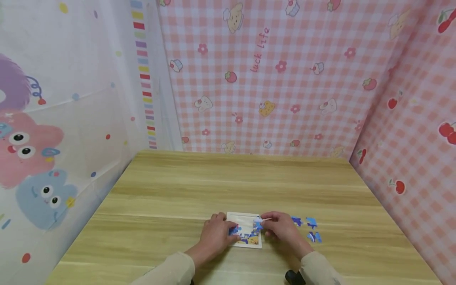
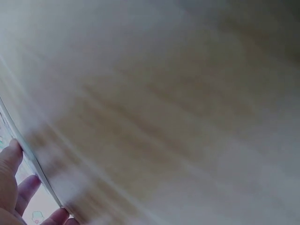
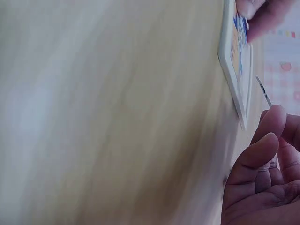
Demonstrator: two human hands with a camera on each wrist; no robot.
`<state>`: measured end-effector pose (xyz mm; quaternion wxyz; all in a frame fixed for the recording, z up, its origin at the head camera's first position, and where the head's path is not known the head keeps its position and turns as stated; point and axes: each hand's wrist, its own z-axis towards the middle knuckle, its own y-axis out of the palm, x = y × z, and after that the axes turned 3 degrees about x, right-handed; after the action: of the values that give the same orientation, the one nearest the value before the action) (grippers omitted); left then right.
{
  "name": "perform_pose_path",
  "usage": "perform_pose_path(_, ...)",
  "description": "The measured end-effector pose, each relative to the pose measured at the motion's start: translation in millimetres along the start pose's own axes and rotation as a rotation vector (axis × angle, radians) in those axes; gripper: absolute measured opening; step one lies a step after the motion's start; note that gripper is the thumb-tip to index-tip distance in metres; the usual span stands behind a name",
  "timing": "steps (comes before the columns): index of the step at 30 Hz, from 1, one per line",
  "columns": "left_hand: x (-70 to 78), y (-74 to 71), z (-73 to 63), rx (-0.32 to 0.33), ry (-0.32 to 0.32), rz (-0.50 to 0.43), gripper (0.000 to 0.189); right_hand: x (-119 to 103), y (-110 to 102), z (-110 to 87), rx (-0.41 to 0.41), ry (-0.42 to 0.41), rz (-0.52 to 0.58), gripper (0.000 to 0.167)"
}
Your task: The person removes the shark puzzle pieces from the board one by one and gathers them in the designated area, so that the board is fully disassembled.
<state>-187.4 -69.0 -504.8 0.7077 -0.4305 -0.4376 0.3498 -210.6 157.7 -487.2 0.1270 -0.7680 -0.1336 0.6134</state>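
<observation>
In the head view, a white tray (image 1: 246, 247) lies on the wood-grain table (image 1: 242, 182), in front of the person. Interlocking puzzle pieces, mostly blue with some orange, fill its left side and near edge; its upper middle shows pale, bare board. The left hand (image 1: 217, 234) lies over the tray's left side, its thumb and a finger reaching in above the pieces there. The right hand (image 1: 283, 228) pinches a blue and white piece (image 1: 258, 225) between thumb and fingertips at the tray's right edge. To the right of that hand are three loose pieces (image 1: 311, 223) in blue, white and purple, well apart from the tray. Pink checked cloth (image 1: 270, 87) hangs behind the table.

In the left wrist view, the left hand's fingertips touch the tray's rim at the lower left corner; whether they grip it cannot be told. The tabletop, blurred, fills most of the rest.

In the right wrist view, the right hand holds the piece nearly edge-on between thumb and finger, beside the tray, while the other hand's fingertips touch the puzzle at the top.
</observation>
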Motion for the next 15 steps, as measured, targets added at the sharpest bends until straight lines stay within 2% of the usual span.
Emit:
perform_pose_path(5, 1.7, -3.0, -0.8, -0.008, 0.000, 0.004, 0.044, 5, -21, 1.4, 0.040, 0.007, 0.030, 0.019)
perform_pose_path(15, 1.0, 0.1, -0.6, -0.008, -0.006, 0.003, 0.044, 17, -74, -7.6, 0.059, 0.016, 0.036, 0.026)
